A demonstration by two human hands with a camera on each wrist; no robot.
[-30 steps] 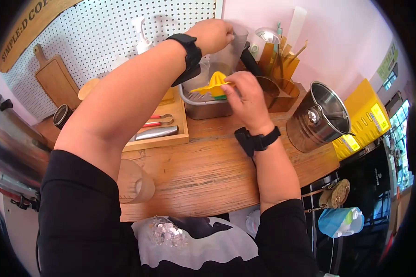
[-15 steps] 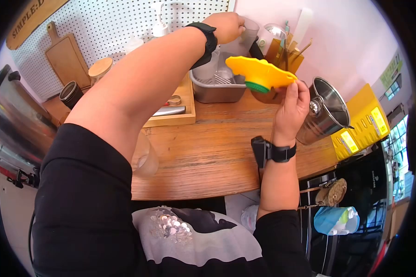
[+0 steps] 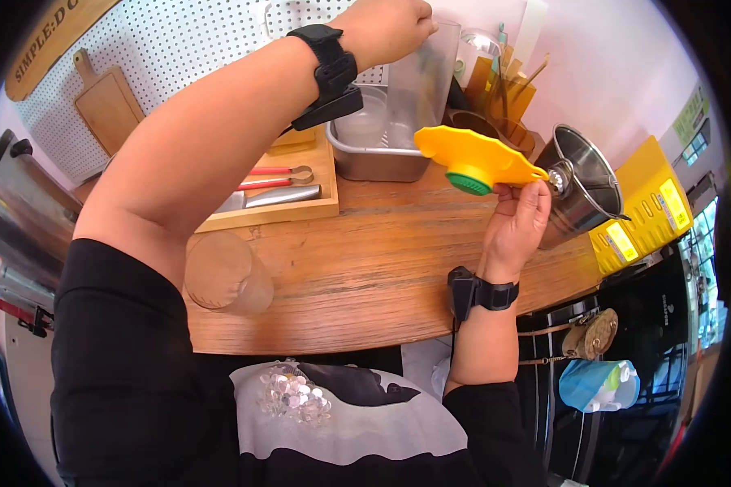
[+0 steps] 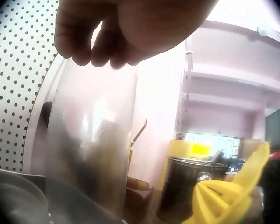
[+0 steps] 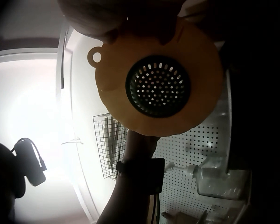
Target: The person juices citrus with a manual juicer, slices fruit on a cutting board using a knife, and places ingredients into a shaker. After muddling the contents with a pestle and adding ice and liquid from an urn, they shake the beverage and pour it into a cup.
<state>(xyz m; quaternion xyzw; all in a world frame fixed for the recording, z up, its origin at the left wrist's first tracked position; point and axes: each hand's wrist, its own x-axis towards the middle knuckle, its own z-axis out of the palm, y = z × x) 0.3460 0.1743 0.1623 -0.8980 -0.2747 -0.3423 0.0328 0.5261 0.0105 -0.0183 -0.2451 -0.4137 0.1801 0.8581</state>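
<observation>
My left hand [image 3: 386,34] grips the top of a tall clear plastic container [image 3: 421,85], fingers curled over its rim in the left wrist view. That container stands up out of, or just over, a grey metal bin [image 3: 379,166] at the back of the table. With my right hand [image 3: 516,223] I pinch the edge of a yellow citrus juicer [image 3: 471,150], held tilted above the table. Its ridged cone [image 4: 219,200] shows in the left wrist view. Underneath, a green strainer [image 5: 157,86] full of small holes faces the right wrist camera.
A second clear cup [image 3: 361,118] sits in the bin. On the left, a wooden tray [image 3: 329,191] holds tongs [image 3: 276,177] and a metal-handled knife [image 3: 288,196]. Nearer me stands a frosted cup [image 3: 231,276]. To the right are a steel bucket [image 3: 573,195] and a yellow panel [image 3: 646,211].
My right hand has carried the juicer from over the bin out to the right and turned its green underside toward me. My left hand has raised the clear container slightly.
</observation>
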